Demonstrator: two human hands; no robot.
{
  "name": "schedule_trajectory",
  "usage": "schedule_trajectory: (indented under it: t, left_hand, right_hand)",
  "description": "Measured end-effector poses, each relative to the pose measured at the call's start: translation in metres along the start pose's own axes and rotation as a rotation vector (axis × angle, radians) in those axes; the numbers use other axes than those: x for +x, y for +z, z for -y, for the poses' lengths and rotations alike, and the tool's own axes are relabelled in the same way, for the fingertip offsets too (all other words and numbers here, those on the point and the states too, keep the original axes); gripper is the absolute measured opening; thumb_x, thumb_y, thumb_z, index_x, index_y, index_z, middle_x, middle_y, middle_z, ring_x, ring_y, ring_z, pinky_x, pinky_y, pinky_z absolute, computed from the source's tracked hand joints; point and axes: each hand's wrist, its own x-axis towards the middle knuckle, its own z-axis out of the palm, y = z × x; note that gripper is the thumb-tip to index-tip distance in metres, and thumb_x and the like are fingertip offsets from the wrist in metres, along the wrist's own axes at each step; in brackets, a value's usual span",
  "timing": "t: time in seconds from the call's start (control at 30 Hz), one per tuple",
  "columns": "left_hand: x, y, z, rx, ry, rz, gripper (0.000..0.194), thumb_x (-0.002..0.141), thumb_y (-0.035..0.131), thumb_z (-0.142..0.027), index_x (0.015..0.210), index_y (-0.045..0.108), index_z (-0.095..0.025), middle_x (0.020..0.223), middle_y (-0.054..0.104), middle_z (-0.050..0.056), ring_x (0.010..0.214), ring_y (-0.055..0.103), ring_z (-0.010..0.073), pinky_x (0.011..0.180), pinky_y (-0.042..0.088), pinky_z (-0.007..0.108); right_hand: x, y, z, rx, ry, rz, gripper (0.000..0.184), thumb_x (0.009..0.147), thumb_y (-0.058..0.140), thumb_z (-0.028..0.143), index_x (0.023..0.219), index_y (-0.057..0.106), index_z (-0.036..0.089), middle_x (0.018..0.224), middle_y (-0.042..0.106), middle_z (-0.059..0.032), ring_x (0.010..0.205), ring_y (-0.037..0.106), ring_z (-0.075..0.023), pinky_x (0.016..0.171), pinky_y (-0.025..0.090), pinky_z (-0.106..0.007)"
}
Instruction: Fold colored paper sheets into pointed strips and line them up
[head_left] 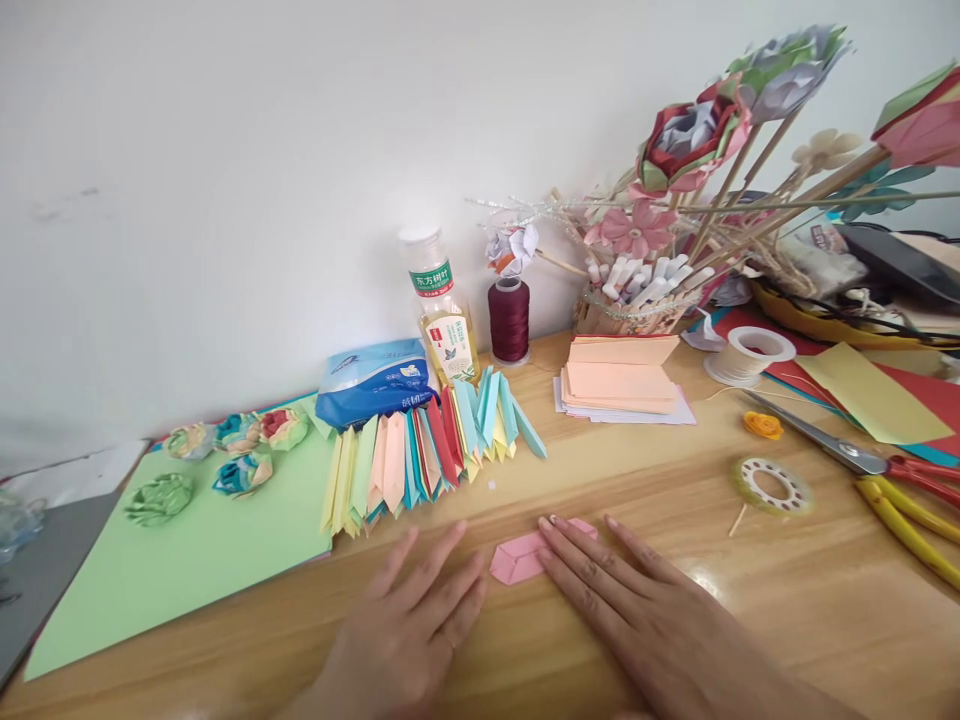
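A small pink folded paper (516, 560) lies flat on the wooden table, its creases showing on the left part. My right hand (630, 600) rests on it with fingers stretched out, the fingertips covering its right half. Just left of the paper, my left hand (420, 610) is spread low over the table and holds nothing. It does not touch the paper. Behind my hands stands a row of folded paper strips (405, 450) in yellow, green, peach, red and blue.
At left, several paper flowers (159, 498) lie on a green sheet (225, 560). Behind are a tissue pack (371, 380), a bottle (446, 310), a thread spool (509, 320) and peach paper (619, 385). Scissors (847, 450) and a tape roll (771, 487) lie at right.
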Motion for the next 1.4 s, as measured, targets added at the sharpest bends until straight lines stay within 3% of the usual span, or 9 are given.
schedule_trajectory:
  t: [0.1, 0.17, 0.27, 0.5, 0.6, 0.7, 1.03, 1.2, 1.4]
  left_hand:
    - [0.011, -0.011, 0.002, -0.116, -0.066, -0.097, 0.029, 0.092, 0.039, -0.008, 0.084, 0.065, -0.016, 0.078, 0.069, 0.001, 0.111, 0.055, 0.0196, 0.106, 0.032, 0.04]
    - [0.023, -0.012, -0.001, -0.144, -0.049, -0.101, 0.025, 0.091, 0.041, -0.009, 0.092, 0.065, -0.012, 0.085, 0.069, 0.005, 0.099, 0.059, 0.0185, 0.09, 0.046, 0.03]
    - [0.041, -0.002, -0.008, -0.209, -0.07, -0.059, 0.022, 0.091, 0.042, -0.01, 0.094, 0.064, -0.01, 0.081, 0.066, 0.006, 0.079, 0.059, 0.0169, 0.072, 0.052, 0.028]
    - [0.054, 0.016, -0.009, -0.262, -0.101, -0.06, 0.017, 0.088, 0.049, -0.009, 0.083, 0.065, -0.012, 0.065, 0.058, 0.004, 0.071, 0.053, 0.0164, 0.063, 0.049, 0.027]
    - [0.052, 0.015, -0.007, -0.307, -0.138, -0.066, 0.018, 0.087, 0.049, -0.009, 0.082, 0.065, -0.013, 0.067, 0.059, 0.004, 0.072, 0.053, 0.0163, 0.064, 0.048, 0.027]
    - [0.051, 0.015, -0.007, -0.401, -0.23, -0.024, 0.019, 0.089, 0.048, -0.011, 0.083, 0.066, -0.015, 0.071, 0.061, 0.003, 0.073, 0.051, 0.0162, 0.066, 0.047, 0.029]
    - [0.056, 0.02, -0.009, -0.456, -0.517, 0.111, 0.02, 0.086, 0.044, -0.011, 0.072, 0.057, -0.018, 0.068, 0.06, 0.001, 0.071, 0.05, 0.0178, 0.062, 0.04, 0.031]
    - [0.058, 0.024, -0.014, -0.328, -0.531, 0.145, 0.015, 0.078, 0.043, -0.006, 0.076, 0.053, -0.018, 0.07, 0.057, 0.001, 0.072, 0.05, 0.0208, 0.061, 0.039, 0.034]
    - [0.052, 0.024, -0.011, -0.28, -0.503, 0.198, 0.008, 0.083, 0.048, -0.012, 0.082, 0.052, -0.018, 0.083, 0.055, 0.004, 0.078, 0.049, 0.0228, 0.065, 0.043, 0.037]
  right_hand:
    - [0.0, 0.001, 0.001, 0.01, 0.021, -0.009, 0.09, 0.077, 0.046, 0.069, 0.137, 0.036, 0.003, 0.14, 0.042, -0.0163, 0.129, 0.037, -0.027, 0.099, 0.037, -0.039]
    - [-0.001, 0.001, 0.001, 0.023, 0.017, -0.011, 0.09, 0.078, 0.046, 0.068, 0.139, 0.033, 0.003, 0.141, 0.041, -0.0166, 0.129, 0.037, -0.0272, 0.1, 0.037, -0.039]
    - [-0.002, 0.002, -0.001, 0.081, 0.0, 0.015, 0.087, 0.081, 0.044, 0.066, 0.141, 0.03, 0.004, 0.14, 0.042, -0.0168, 0.129, 0.037, -0.0267, 0.099, 0.039, -0.041]
    - [-0.001, 0.003, -0.01, 0.199, 0.134, 0.033, 0.044, 0.092, 0.043, 0.024, 0.136, 0.04, 0.019, 0.133, 0.052, -0.0097, 0.122, 0.047, -0.0218, 0.099, 0.04, -0.042]
    - [0.005, 0.001, -0.019, 0.284, 0.192, 0.056, 0.028, 0.093, 0.041, 0.018, 0.117, 0.055, 0.021, 0.109, 0.063, -0.0073, 0.099, 0.058, -0.0212, 0.084, 0.048, -0.038]
    - [0.014, -0.004, -0.028, 0.386, 0.195, 0.097, 0.019, 0.092, 0.043, 0.014, 0.098, 0.06, 0.02, 0.088, 0.061, -0.0034, 0.079, 0.056, -0.0191, 0.072, 0.047, -0.034]
    - [0.038, -0.007, -0.039, 0.462, 0.31, 0.189, 0.016, 0.089, 0.048, 0.012, 0.076, 0.055, 0.017, 0.078, 0.059, -0.0033, 0.071, 0.052, -0.0176, 0.063, 0.04, -0.029]
    - [0.043, -0.003, -0.04, 0.445, 0.32, 0.2, 0.016, 0.087, 0.047, 0.007, 0.077, 0.053, 0.018, 0.078, 0.057, -0.0026, 0.067, 0.051, -0.0162, 0.06, 0.041, -0.027]
    - [0.037, 0.004, -0.045, 0.485, 0.323, 0.134, 0.015, 0.089, 0.046, 0.012, 0.078, 0.053, 0.019, 0.082, 0.055, -0.002, 0.072, 0.053, -0.0156, 0.063, 0.043, -0.026]
